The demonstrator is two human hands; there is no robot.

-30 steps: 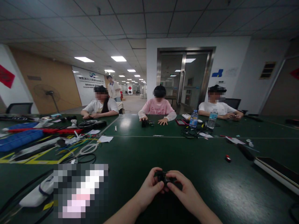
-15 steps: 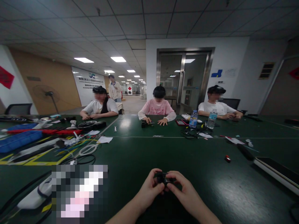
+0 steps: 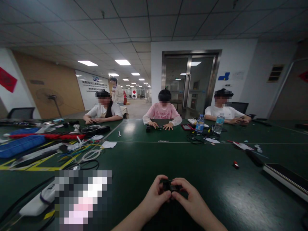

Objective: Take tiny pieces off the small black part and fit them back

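A small black object (image 3: 170, 185) is held between my two hands just above the green table (image 3: 134, 166); its kind is unclear because fingers cover much of it. My left hand (image 3: 157, 194) grips its left side, thumb at the front and fingers curled behind. From the right, my right hand (image 3: 186, 192) pinches it with thumb and fingers. Both thumb tips nearly meet at the front of the object.
At right lie a small red item (image 3: 235, 165) and a flat white-edged device (image 3: 286, 179). On the left are a white power strip (image 3: 36, 202), cables (image 3: 91, 155) and a blue tray (image 3: 22, 146). Across the table sit several people, near two water bottles (image 3: 218, 123).
The view has shifted slightly. Both hands keep hold of the black object, and its position between the fingers looks slightly altered. The standing person in the background has turned a little.
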